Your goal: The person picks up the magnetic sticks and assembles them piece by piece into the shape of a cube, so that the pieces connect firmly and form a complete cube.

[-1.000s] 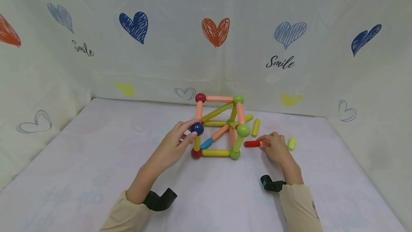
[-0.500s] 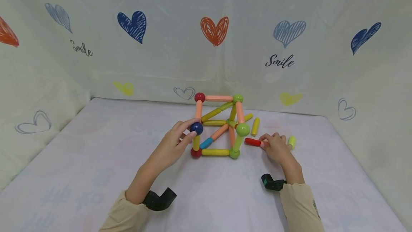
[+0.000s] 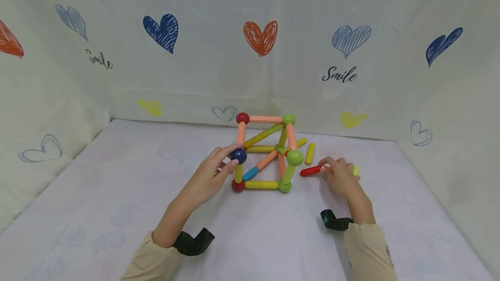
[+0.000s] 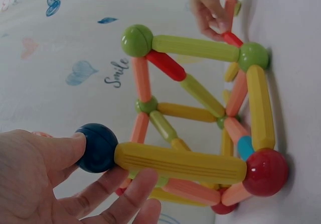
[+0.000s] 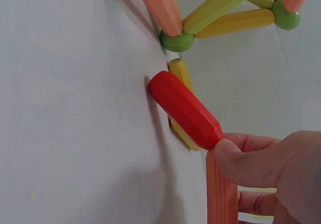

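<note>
A frame of coloured magnetic sticks and balls stands mid-table, roughly box-shaped with diagonal sticks inside. My left hand (image 3: 208, 177) pinches the blue ball (image 4: 98, 147) at its near left top corner between thumb and finger. Below that ball, a yellow stick (image 4: 180, 162) runs down to a red ball (image 4: 267, 172). To the right of the frame, my right hand (image 3: 341, 178) pinches a salmon magnetic stick (image 5: 222, 189) near its end. A red magnetic stick (image 5: 185, 109) meets that end at an angle and points toward the frame, apart from it.
A loose yellow stick (image 3: 310, 154) lies right of the frame, with another yellow stick (image 3: 301, 142) behind it. A lime stick (image 3: 356, 170) is partly hidden behind my right hand. The patterned cloth backdrop (image 3: 304, 90) rises behind the table.
My right hand has shifted slightly right with the two sticks, and the red stick has swung to a new angle. My left hand stays on the blue ball.
</note>
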Demonstrator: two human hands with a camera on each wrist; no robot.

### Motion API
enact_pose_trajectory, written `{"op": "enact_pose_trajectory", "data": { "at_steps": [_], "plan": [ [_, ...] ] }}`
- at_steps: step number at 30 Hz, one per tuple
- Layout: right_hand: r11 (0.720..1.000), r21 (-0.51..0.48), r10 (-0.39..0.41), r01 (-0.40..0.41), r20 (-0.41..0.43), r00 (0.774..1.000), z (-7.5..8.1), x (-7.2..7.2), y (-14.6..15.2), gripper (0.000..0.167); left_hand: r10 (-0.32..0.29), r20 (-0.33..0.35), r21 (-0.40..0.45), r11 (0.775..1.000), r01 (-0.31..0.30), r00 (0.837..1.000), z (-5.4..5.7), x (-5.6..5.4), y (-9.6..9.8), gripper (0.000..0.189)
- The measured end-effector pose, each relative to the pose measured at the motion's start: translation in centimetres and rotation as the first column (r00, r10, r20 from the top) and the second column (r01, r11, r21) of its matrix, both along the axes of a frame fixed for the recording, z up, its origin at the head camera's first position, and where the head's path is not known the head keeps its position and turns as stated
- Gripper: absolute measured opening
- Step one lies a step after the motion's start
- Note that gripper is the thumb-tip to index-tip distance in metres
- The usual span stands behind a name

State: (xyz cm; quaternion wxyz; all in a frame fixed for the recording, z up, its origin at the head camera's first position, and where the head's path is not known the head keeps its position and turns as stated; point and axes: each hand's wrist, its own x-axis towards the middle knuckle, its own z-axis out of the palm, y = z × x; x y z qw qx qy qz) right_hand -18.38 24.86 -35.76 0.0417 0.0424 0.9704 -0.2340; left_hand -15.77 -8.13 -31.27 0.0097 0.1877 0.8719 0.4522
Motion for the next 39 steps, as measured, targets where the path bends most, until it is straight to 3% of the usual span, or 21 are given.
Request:
{"op": "enact_pose_trajectory", "data": {
  "at_steps": [12,18,24,28,35,39],
  "plan": [
    [0.998,-0.057,0.033,-0.032,0.007,0.999,1.6,0.2,0.1,0.027,-0.004,0.003,0.000,1.000,0.004,1.000,0.1,0.0,0.0,0.045],
    [0.992,-0.084,0.086,-0.099,-0.139,0.986,3.4,1.1,-0.5,0.030,0.000,0.003,-0.006,1.000,0.000,1.000,0.2,0.1,0.0,0.045],
    [0.973,-0.162,0.104,-0.163,-0.321,0.941,5.7,2.8,-2.2,0.036,0.003,-0.001,-0.008,1.000,-0.003,1.000,0.1,0.1,0.0,0.045],
    [0.954,-0.186,0.125,-0.236,-0.468,0.875,7.1,3.9,-4.1,0.040,-0.002,-0.008,-0.007,1.000,0.002,1.000,0.1,0.1,0.0,0.045],
    [0.925,-0.120,0.167,-0.362,-0.726,0.667,7.5,5.0,-7.7,0.043,-0.012,-0.010,-0.002,1.000,0.011,1.000,0.1,0.1,-0.1,0.045],
    [0.880,-0.106,0.217,-0.464,-0.779,0.589,6.9,5.1,-9.7,0.045,-0.011,-0.006,0.001,1.000,0.012,1.000,0.1,0.1,-0.1,0.045]
  ]
}}
